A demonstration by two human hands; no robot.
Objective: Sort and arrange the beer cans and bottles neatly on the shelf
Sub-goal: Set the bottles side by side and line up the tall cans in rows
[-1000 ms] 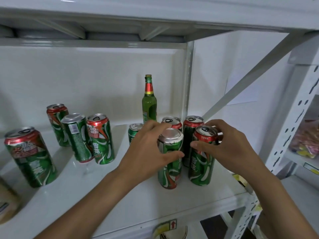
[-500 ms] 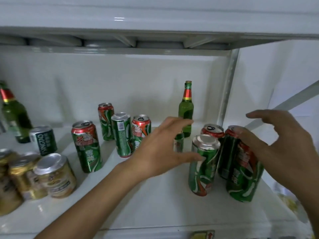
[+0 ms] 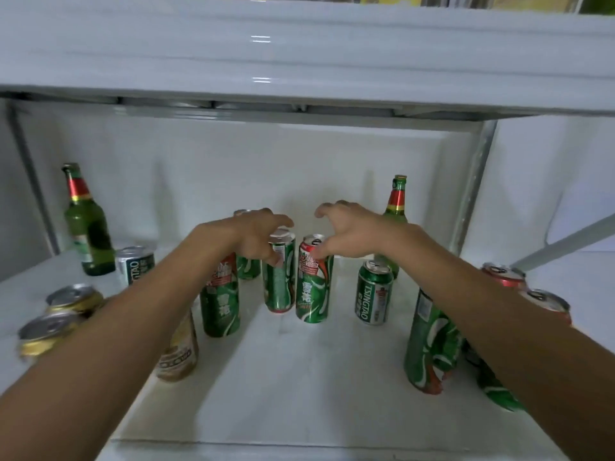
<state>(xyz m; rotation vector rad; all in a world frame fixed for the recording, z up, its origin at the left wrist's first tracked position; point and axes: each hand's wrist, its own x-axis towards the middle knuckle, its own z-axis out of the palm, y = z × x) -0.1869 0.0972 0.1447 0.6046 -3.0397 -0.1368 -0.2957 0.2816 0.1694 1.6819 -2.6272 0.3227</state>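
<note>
white shelf point(image 3: 299, 387) is carrying scattered cans and bottles. left hand point(image 3: 258, 237) is curling onto a green can point(image 3: 279, 274) at centre; right hand point(image 3: 349, 231), spread, is reaching the red-topped can point(image 3: 312, 281) just at its 3 o'clock. grip both low and firm, lifting straight to avoid knocking neighbours.

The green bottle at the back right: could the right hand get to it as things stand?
Probably yes. The right hand hovers just left of the green bottle, fingers spread and holding nothing; only the short Tsingtao can stands nearby, in front.

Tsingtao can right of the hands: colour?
Green with a silver-white lower band, on the Tsingtao can; head view.
</note>
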